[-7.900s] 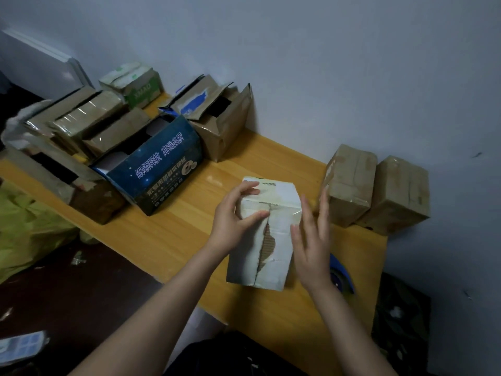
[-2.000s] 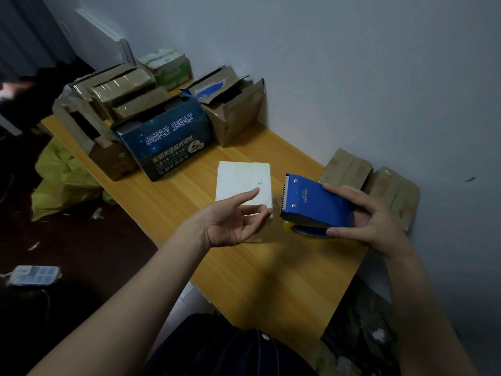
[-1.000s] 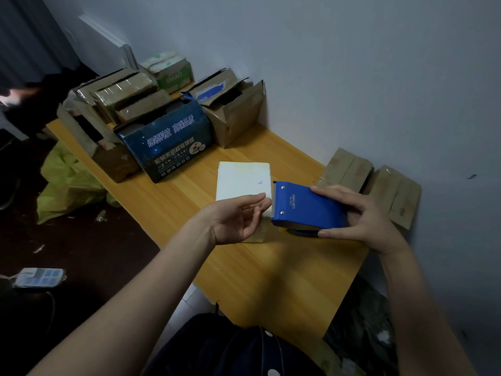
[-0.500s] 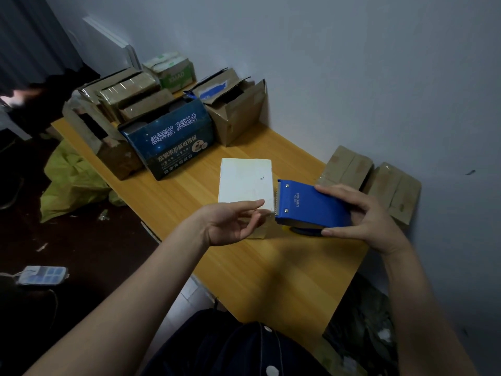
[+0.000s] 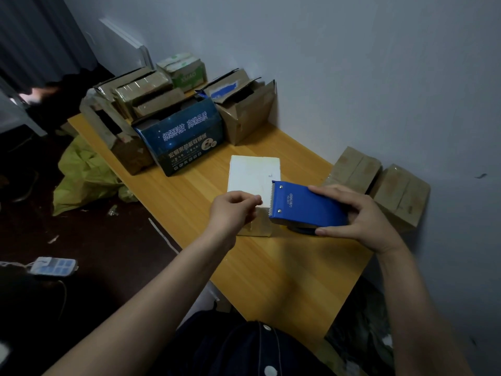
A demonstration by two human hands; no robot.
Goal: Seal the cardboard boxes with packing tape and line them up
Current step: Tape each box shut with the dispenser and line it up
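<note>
Blue plastic tape dispenser (image 5: 306,210) we're gripping in right hand (image 5: 357,221), left hand (image 5: 233,213) pinching tape end (image 5: 262,202), white cardboard box (image 5: 252,172) lying on wooden table (image 5: 284,267) just beyond, long axis pointing away, nearer left hand.

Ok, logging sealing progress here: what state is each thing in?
white box: closed, on the table
tape dispenser: held in the right hand, off the table
left hand: apparently pinching the tape end
two brown boxes on the right: taped shut, side by side
far brown box: flaps open
blue box: open
</note>
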